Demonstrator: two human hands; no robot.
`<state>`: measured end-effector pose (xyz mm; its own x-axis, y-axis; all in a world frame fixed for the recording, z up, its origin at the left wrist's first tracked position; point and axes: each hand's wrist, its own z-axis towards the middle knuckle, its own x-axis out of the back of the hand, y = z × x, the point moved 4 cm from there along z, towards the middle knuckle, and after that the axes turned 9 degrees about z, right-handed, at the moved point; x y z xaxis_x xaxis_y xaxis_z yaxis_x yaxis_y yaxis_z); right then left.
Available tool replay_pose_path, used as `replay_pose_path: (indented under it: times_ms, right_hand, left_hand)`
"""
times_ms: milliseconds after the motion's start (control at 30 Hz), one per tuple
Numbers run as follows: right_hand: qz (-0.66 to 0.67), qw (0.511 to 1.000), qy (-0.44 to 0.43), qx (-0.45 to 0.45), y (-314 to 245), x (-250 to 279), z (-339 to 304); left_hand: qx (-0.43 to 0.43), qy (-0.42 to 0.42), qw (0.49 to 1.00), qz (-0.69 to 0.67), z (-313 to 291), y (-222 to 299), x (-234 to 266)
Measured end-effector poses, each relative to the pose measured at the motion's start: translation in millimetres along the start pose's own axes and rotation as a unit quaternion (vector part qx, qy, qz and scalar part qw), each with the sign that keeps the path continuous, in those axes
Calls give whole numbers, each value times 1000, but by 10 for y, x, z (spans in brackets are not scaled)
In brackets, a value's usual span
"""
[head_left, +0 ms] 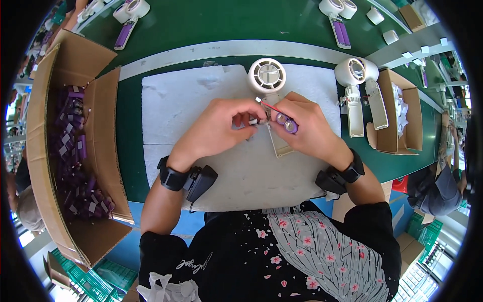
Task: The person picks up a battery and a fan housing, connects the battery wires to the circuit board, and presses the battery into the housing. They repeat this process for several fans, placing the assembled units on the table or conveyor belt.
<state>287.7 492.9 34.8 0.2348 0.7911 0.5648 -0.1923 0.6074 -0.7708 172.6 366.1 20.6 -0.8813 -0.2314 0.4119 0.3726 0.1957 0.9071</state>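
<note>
A white handheld fan (267,75) lies on the foam pad in front of me, its round head away from me and its open handle shell (282,146) pointing toward me. Over that handle my right hand (308,123) grips a purple two-cell battery pack (287,122), its cell ends showing. A red wire (271,106) runs from the pack toward a small white connector (258,99). My left hand (216,126) is closed beside the handle, thumb and fingers pinched at a small pale piece I cannot make out. The fingers partly hide the handle's inside.
A cardboard box (103,141) of purple battery packs stands at the left. To the right lie two more open fans (354,95) and a small box (420,121) with white pieces. The white foam pad (201,90) covers the green bench; a pale rail (231,49) crosses behind it.
</note>
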Motion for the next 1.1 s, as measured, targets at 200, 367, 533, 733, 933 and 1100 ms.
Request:
replay_pose_path:
  times_ms: [200,367,533,733,933,1100]
  right_hand:
    - [-6,1000,11,14,9,-57,-29]
    - [-13,999,43,5,-56,-170,-18]
    - [69,993,98,-16,-51,-143,-69]
    - [21,996,85,0,-93,-8,-74]
    - [20,997,47,-59,-48,-39,-77]
    - [-7,996,85,0,-80,-53,-44]
  left_hand:
    - [-71,89,987,112,-36,-45,30]
    - [-46,64,995,-65,-17,-128,-4]
    - [20,42,990,-134,-33,-140,-10]
    - [22,33,996,-84,-16,-174,-4]
    - [-20,31,995,-92,-24,-112,27]
    - [-13,12,994,-104,-28,-121,39]
